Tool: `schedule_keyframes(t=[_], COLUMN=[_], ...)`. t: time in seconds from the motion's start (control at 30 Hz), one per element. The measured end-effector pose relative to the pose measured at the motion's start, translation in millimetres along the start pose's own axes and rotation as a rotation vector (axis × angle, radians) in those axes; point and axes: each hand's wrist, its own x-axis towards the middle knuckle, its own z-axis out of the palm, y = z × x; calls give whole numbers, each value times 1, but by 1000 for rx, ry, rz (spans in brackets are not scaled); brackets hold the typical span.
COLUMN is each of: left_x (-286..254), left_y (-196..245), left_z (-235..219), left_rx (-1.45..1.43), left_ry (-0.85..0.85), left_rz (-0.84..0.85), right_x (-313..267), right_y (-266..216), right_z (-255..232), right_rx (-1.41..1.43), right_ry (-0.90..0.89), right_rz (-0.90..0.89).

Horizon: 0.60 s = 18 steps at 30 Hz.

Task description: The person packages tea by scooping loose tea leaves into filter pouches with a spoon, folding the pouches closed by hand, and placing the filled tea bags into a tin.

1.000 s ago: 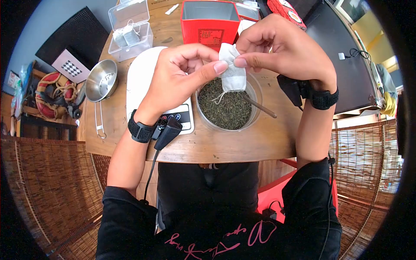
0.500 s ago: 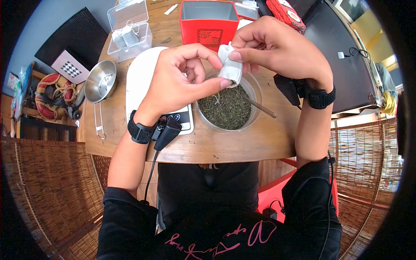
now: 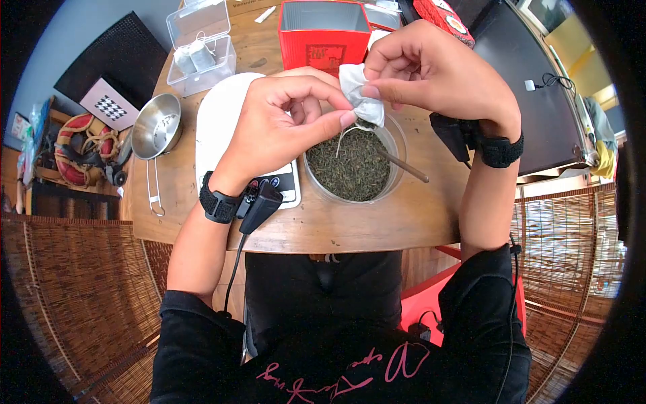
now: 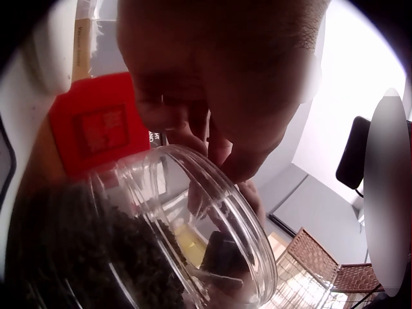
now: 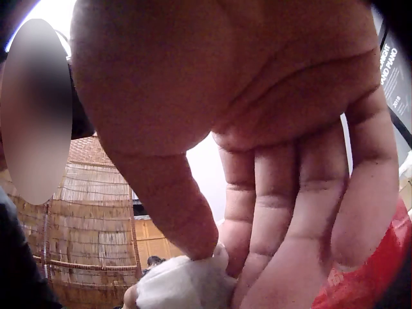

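Above a clear round tub (image 3: pixel 400 145) of dark dried leaves (image 3: pixel 350 168), both hands hold a small white cloth bag (image 3: pixel 363 97). The left hand (image 3: pixel 286 118) pinches its lower left edge between thumb and index finger, and a thin string hangs beside it. At the upper right side of the bag, the right hand (image 3: pixel 437 77) pinches the fabric with thumb and fingers. Dark leaf shows at the bag's lower end. In the right wrist view the white bag (image 5: pixel 187 283) lies at the right thumb tip. The left wrist view does not clearly show the bag.
A spoon handle (image 3: pixel 407 167) leans over the tub's right rim. A red tin (image 3: pixel 326 40) stands behind, a white scale (image 3: pixel 219 121) left of the tub. Farther left are a metal pan (image 3: pixel 158 128) and a clear box (image 3: pixel 202 71) holding white bags.
The bag has turned and tilted between the hands, and its string now hangs from the lower left. The left fingertips moved up slightly and closed together on its edge.
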Motion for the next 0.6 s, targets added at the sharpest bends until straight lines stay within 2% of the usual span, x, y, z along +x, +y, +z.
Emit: schedule_keyframes(t=[0.03, 0.17, 0.27, 0.33, 0.37, 0.43, 0.57, 0.6], left_x=[0, 0, -2, -2, -2, -1, 1, 1], left_y=[0, 0, 4, 11, 10, 7, 4, 4], left_z=[0, 1, -3, -7, -6, -2, 0, 3], left_rx=[9, -6, -5, 18, 18, -59, -13, -79], left_ry=[10, 30, 32, -59, -60, -88, -85, -40], left_rz=[-8, -55, -151, -231, -232, -101, -65, -79], right_x=[-1, -6, -10, -8, -7, -4, -7, -7], right_y=[-1, -1, -7, -5, -5, -5, -26, -25], right_z=[-2, -8, -10, -6, -4, -1, -8, -9], right_rx=[-42, 10, -28, 99, 99, 138, 166, 222], right_ry=[-33, -64, -40, 11, 12, 75, 36, 15], right_rz=[52, 33, 41, 57, 58, 69, 145, 142])
